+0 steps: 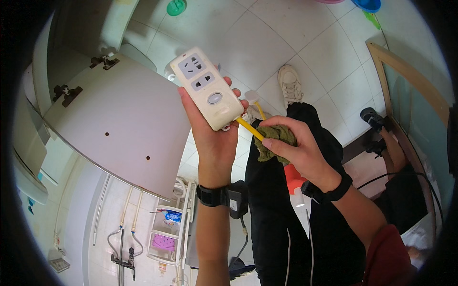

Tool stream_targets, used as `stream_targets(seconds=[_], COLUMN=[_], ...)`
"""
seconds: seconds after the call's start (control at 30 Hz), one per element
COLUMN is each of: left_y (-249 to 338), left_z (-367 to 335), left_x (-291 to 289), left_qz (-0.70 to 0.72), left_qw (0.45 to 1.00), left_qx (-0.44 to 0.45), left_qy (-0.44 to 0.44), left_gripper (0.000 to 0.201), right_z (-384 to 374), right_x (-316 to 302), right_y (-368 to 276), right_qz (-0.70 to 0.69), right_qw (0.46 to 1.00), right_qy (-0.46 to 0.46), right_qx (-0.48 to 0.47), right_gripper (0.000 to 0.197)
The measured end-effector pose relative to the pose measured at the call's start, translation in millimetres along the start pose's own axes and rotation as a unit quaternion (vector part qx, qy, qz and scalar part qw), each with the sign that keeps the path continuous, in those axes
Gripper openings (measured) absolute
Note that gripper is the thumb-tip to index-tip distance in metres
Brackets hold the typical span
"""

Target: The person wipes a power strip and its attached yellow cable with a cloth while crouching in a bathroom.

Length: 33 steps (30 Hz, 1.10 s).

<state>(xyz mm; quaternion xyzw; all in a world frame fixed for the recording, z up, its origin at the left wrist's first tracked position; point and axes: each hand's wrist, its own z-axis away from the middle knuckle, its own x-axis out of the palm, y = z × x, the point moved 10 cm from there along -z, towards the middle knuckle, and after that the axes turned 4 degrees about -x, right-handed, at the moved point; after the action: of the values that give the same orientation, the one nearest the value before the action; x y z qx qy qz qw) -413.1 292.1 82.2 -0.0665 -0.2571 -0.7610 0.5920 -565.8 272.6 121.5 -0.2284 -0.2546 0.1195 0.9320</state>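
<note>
In my left hand (pixel 214 124) lies a cream power strip (pixel 220 108), tilted, its sockets and oval switch facing up. My fingers wrap round its right side and the thumb runs along its left edge. From its lower end comes a yellow cord (pixel 249 127). My right hand (pixel 299 148) pinches a crumpled olive-green cloth (pixel 273 139) round that cord, just below the strip. Beyond the cloth, the cord shows again and ends at a pale plug (pixel 251 97) hanging above my shoe.
A white cabinet door (pixel 119 124) with rusty hinges stands open at left. A shelf rack (pixel 164 233) and wall pipes (pixel 128 209) are below it. At right is a wood-framed glass door (pixel 410 95), with another person's leg (pixel 393 148) beside it. A green object (pixel 176 7) lies on the tiled floor.
</note>
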Motion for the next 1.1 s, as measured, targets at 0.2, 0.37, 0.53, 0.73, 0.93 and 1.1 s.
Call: stream_targets(seconds=[0.2, 0.37, 0.53, 0.73, 0.93, 1.1], left_y=[5, -4, -12, -18, -50, -69], left_z=[0, 3, -6, 8, 34, 41], left_x=[1, 3, -1, 21, -1, -16], left_qz=[0.000, 0.098, 0.101, -0.056, -0.181, -0.163], left_qw=[1.000, 0.995, 0.991, 0.995, 0.972, 0.976], left_qx=[0.011, -0.025, -0.042, -0.078, -0.150, -0.133], left_qy=[0.011, -0.022, -0.071, -0.015, 0.014, 0.054], left_gripper=[0.062, 0.061, 0.067, 0.070, 0.059, 0.030], right_z=[3, 3, -9, -13, -8, -6], right_x=[2, 6, 3, -14, -22, -20], right_y=[4, 6, 3, -26, -46, -27], right_qz=[-0.023, -0.257, -0.018, 0.169, 0.262, 0.213], right_qw=[0.999, 0.959, 0.995, 0.976, 0.942, 0.962], right_qy=[-0.028, -0.088, -0.081, 0.081, 0.122, 0.078], right_qx=[0.014, 0.084, 0.048, -0.109, -0.169, -0.152], right_gripper=[0.036, 0.046, 0.036, 0.013, 0.011, 0.019])
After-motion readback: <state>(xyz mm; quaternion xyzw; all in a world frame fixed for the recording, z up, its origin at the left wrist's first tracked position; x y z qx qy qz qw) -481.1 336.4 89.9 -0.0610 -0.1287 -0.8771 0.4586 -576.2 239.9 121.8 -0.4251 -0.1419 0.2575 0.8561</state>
